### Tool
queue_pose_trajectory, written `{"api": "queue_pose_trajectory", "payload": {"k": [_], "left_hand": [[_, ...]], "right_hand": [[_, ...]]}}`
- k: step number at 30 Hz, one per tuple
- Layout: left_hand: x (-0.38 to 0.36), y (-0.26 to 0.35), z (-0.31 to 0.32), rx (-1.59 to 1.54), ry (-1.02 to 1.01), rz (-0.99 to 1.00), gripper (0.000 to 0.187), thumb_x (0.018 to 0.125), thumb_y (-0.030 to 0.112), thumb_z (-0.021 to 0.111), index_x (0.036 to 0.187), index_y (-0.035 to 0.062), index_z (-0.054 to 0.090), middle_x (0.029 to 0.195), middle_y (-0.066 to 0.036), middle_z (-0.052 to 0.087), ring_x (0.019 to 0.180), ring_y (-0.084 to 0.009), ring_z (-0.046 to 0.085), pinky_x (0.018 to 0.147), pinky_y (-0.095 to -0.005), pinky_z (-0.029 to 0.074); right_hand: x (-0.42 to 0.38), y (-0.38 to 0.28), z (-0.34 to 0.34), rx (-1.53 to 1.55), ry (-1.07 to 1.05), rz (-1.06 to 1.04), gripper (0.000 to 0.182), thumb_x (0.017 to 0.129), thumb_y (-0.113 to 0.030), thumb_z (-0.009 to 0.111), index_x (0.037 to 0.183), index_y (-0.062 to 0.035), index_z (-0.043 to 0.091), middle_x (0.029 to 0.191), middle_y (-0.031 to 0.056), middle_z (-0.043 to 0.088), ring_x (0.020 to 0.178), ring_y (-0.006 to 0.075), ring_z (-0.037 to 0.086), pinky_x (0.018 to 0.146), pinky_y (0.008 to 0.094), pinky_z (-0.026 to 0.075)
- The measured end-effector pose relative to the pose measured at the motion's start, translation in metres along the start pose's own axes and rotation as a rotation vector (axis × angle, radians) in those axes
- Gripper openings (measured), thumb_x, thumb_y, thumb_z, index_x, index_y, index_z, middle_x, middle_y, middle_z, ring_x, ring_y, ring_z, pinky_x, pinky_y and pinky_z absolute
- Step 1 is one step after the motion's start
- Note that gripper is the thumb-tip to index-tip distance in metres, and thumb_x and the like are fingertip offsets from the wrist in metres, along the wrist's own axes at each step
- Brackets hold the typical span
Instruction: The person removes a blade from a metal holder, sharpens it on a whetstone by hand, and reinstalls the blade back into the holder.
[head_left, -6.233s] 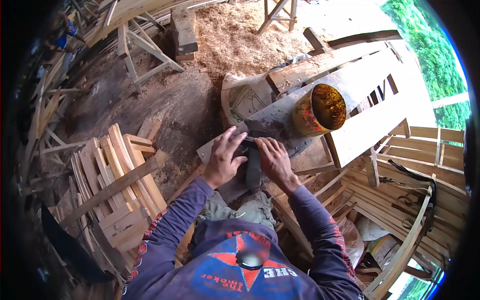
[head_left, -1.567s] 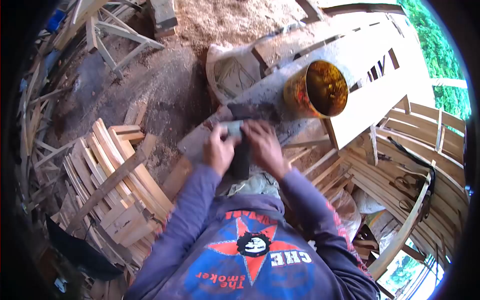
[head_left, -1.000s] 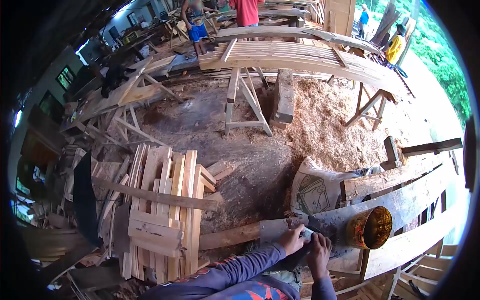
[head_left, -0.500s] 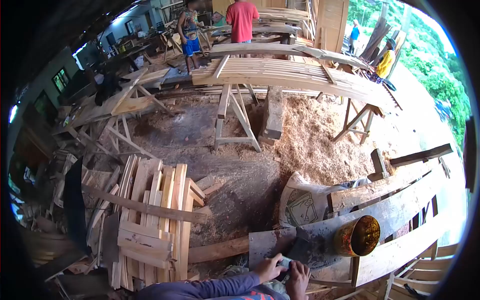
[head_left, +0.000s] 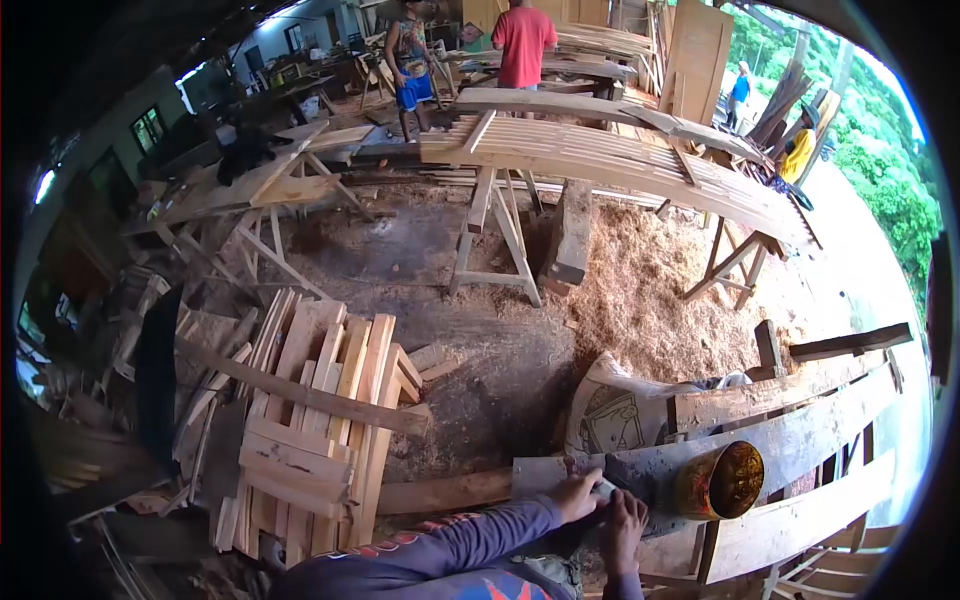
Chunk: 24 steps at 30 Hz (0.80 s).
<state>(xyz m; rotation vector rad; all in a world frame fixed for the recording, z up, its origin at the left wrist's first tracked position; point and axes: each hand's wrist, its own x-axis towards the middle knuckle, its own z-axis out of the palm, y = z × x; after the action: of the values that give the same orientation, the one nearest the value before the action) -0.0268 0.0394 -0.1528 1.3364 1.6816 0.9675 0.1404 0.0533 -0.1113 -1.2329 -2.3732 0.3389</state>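
Low in the view, my left hand [head_left: 577, 496] is closed on a small pale, flat-looking piece [head_left: 605, 488] whose kind I cannot make out. My right hand [head_left: 625, 522] is closed at the right end of the same piece, fingers curled. Both hands are close together over the near edge of a worn grey plank bench [head_left: 800, 435]. Just beyond them a dark slab [head_left: 630, 468] lies on the bench. A rusty, stained can [head_left: 700, 482] stands to the right of my hands, its open mouth turned partly toward the right.
A stack of cut boards [head_left: 330, 390] lies to the left. A printed sack [head_left: 610, 415] sits behind the bench beside wood shavings [head_left: 640, 290]. Further off are a long slatted timber piece [head_left: 600, 160] on trestles, a heavy beam [head_left: 570, 235] and several people.
The view has tilted and turned, so the surroundings sit lower and further right. My hands have shifted up and to the right in view, still together at the pale piece.
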Motion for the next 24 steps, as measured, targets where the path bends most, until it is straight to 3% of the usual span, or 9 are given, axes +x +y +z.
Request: {"api": "queue_pose_trajectory", "payload": {"k": [3, 6, 8, 13, 14, 15, 18, 19, 24], "left_hand": [[-0.077, -0.023, 0.017, -0.081, 0.094, 0.104, 0.034, 0.083, 0.02, 0.081, 0.106, 0.0058, 0.061, 0.1, -0.026, 0.074, 0.095, -0.0473, 0.072, 0.082, -0.0552, 0.056], [-0.031, -0.023, 0.023, -0.218, 0.05, -0.029, 0.036, 0.083, 0.021, 0.083, 0.107, 0.0049, 0.061, 0.1, -0.026, 0.073, 0.096, -0.0478, 0.071, 0.08, -0.0561, 0.055], [0.0, -0.002, -0.001, 0.007, 0.018, 0.013, 0.04, 0.083, 0.023, 0.086, 0.111, 0.0052, 0.063, 0.1, -0.024, 0.075, 0.1, -0.044, 0.073, 0.08, -0.0532, 0.057], [-0.075, 0.005, -0.016, -0.039, -0.079, -0.08, 0.044, 0.083, 0.026, 0.087, 0.114, 0.0047, 0.063, 0.105, -0.026, 0.074, 0.106, -0.044, 0.072, 0.089, -0.0526, 0.056], [-0.067, 0.014, -0.023, -0.082, -0.053, -0.01, 0.043, 0.084, 0.021, 0.084, 0.115, 0.002, 0.062, 0.113, -0.026, 0.073, 0.112, -0.0419, 0.071, 0.093, -0.0512, 0.055], [-0.054, -0.022, 0.019, 0.021, 0.216, -0.027, 0.041, 0.084, 0.016, 0.082, 0.114, 0.0004, 0.06, 0.114, -0.025, 0.073, 0.111, -0.0407, 0.07, 0.094, -0.0489, 0.055], [0.001, 0.002, 0.002, -0.002, 0.053, -0.008, 0.033, 0.082, 0.012, 0.083, 0.107, 0.0024, 0.063, 0.102, -0.024, 0.074, 0.097, -0.043, 0.073, 0.081, -0.0479, 0.058], [-0.011, 0.012, -0.01, 0.016, 0.024, -0.008, 0.035, 0.083, 0.018, 0.083, 0.105, 0.0036, 0.061, 0.097, -0.027, 0.073, 0.094, -0.0483, 0.071, 0.076, -0.0546, 0.057], [-0.055, 0.007, -0.01, -0.063, 0.016, -0.011, 0.038, 0.081, 0.017, 0.088, 0.107, 0.0036, 0.063, 0.099, -0.024, 0.076, 0.095, -0.0437, 0.075, 0.077, -0.0497, 0.059]], "right_hand": [[-0.077, -0.004, 0.013, -0.06, -0.089, 0.031, 0.041, 0.086, -0.008, 0.061, 0.127, -0.0054, 0.066, 0.125, 0.0144, 0.068, 0.115, 0.0391, 0.059, 0.1, 0.0506, 0.046], [-0.03, 0.0, 0.005, -0.044, -0.139, 0.082, 0.041, 0.087, -0.008, 0.061, 0.128, -0.0053, 0.066, 0.125, 0.0139, 0.068, 0.116, 0.0382, 0.059, 0.102, 0.0492, 0.045], [-0.001, -0.008, -0.008, -0.004, -0.066, 0.092, 0.041, 0.087, -0.006, 0.062, 0.128, -0.005, 0.065, 0.126, 0.0138, 0.067, 0.117, 0.0373, 0.058, 0.103, 0.0487, 0.044], [-0.079, -0.015, 0.011, 0.044, -0.162, 0.14, 0.055, 0.08, -0.004, 0.064, 0.135, -0.008, 0.067, 0.134, 0.0151, 0.065, 0.124, 0.0421, 0.057, 0.106, 0.0587, 0.042], [-0.076, 0.004, 0.027, 0.009, -0.113, 0.072, 0.053, 0.083, -0.006, 0.064, 0.136, -0.0077, 0.066, 0.137, 0.0172, 0.064, 0.127, 0.0432, 0.056, 0.106, 0.0602, 0.041], [-0.058, 0.013, 0.036, -0.096, -0.089, 0.064, 0.05, 0.086, -0.009, 0.062, 0.136, -0.0065, 0.065, 0.138, 0.0185, 0.063, 0.13, 0.0442, 0.054, 0.108, 0.0589, 0.041], [-0.001, -0.005, -0.003, 0.001, -0.058, 0.153, 0.048, 0.087, -0.004, 0.057, 0.134, -0.0065, 0.065, 0.139, 0.0146, 0.063, 0.129, 0.0384, 0.055, 0.108, 0.0505, 0.043], [-0.017, -0.014, -0.012, 0.021, -0.17, 0.216, 0.05, 0.085, -0.003, 0.058, 0.134, -0.0079, 0.065, 0.139, 0.0131, 0.064, 0.129, 0.0373, 0.056, 0.109, 0.0493, 0.043], [-0.054, -0.007, 0.009, -0.019, -0.137, 0.146, 0.056, 0.082, -0.005, 0.063, 0.137, -0.0109, 0.064, 0.133, 0.0077, 0.065, 0.128, 0.0343, 0.057, 0.108, 0.0492, 0.043]]}}
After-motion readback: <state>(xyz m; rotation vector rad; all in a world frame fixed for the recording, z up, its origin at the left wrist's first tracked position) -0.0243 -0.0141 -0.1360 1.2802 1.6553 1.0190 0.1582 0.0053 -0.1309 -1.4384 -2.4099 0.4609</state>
